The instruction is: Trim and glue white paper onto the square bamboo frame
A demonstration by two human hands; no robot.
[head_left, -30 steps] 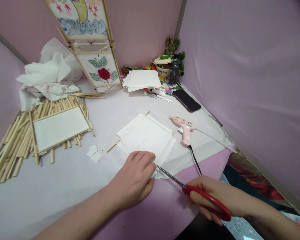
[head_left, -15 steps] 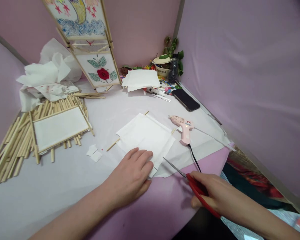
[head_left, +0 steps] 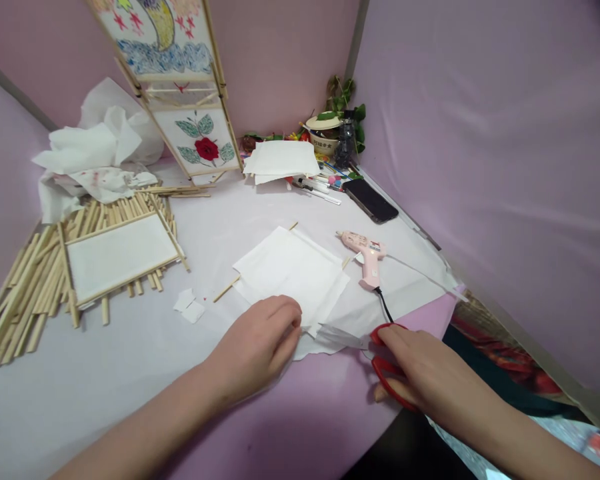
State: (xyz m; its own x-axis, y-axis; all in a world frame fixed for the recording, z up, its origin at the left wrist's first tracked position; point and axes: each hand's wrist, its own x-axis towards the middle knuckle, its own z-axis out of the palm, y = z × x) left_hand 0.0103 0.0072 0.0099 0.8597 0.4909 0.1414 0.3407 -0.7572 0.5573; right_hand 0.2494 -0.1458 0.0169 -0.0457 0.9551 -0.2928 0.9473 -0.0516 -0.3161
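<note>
Left hand (head_left: 260, 347) palm down on the surface (head_left: 130, 380), wrist low, fingers bent, grip closed on the near edge of the paper (head_left: 293, 270), right hand (head_left: 423, 373) just right of the paper, grip wrapped round red scissors (head_left: 386, 379), blades flat, tips at that near edge.

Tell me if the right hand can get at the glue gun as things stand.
Probably yes: the glue gun lies just beyond the right hand, with only its black cord between them. But that hand holds the red scissors, so it is not free.
</note>
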